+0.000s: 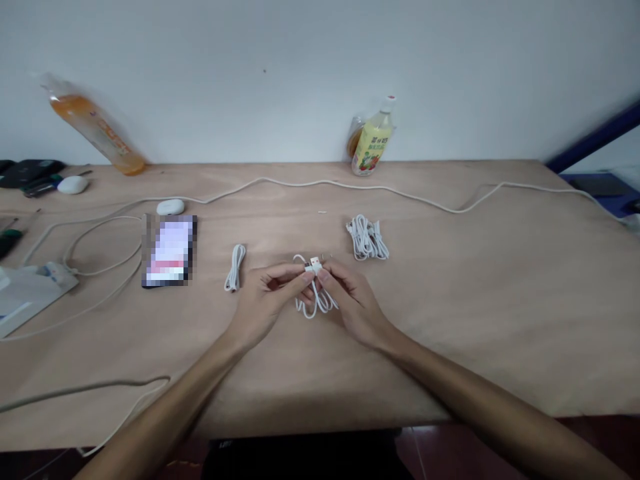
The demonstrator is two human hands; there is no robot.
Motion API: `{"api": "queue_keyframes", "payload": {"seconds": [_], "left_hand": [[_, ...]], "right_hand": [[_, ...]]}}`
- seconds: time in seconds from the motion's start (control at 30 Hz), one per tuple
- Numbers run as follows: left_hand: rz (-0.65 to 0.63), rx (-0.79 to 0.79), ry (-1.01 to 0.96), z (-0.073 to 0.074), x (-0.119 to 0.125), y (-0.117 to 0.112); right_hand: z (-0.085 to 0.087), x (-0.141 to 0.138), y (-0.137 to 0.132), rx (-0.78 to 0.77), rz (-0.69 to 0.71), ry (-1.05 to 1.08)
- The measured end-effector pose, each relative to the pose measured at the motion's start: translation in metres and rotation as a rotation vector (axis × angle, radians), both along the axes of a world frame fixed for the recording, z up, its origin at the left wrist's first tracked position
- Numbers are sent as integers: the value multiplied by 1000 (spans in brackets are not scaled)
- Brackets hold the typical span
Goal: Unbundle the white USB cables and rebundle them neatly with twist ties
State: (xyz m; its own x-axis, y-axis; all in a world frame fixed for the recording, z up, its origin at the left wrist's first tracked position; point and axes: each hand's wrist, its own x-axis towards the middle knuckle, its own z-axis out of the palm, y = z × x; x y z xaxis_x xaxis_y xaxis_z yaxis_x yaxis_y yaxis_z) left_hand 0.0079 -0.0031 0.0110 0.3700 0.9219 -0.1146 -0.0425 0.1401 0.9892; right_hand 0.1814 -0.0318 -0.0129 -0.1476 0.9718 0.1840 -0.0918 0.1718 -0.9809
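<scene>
A white USB cable (pixel 311 309) hangs in loops between my two hands, low over the middle of the table. My left hand (pixel 274 288) pinches one of its plugs between thumb and fingers. Right beside it, my right hand (pixel 349 288) pinches a USB plug (pixel 315 263), its metal end pointing away from me. Both plugs sit side by side at the thumb tips. To the left of my left hand lies a folded white cable (pixel 235 268). Beyond my right hand is a bundle of several coiled white cables (pixel 367 238).
A phone (pixel 171 252) and a white earbud case (pixel 171 207) lie at the left. An orange drink bottle (pixel 97 130) and a yellow-labelled bottle (pixel 374 139) lean on the wall. A long white cord (pixel 320 183) crosses the table's back. A power strip (pixel 37 290) is far left.
</scene>
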Motion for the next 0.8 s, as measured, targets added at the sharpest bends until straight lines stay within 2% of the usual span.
{"api": "queue_keyframes", "payload": {"seconds": [0.2, 0.47, 0.63, 0.8], "left_hand": [[8, -2, -19, 0, 2, -1], [43, -40, -55, -2, 3, 0], [66, -75, -85, -3, 4, -1], [53, -33, -50, -2, 2, 0]], "right_hand": [[-5, 0, -1, 4, -36, -50], [-12, 1, 0, 13, -9, -64], [-11, 1, 1, 42, 17, -50], [-5, 3, 2, 95, 40, -83]]}}
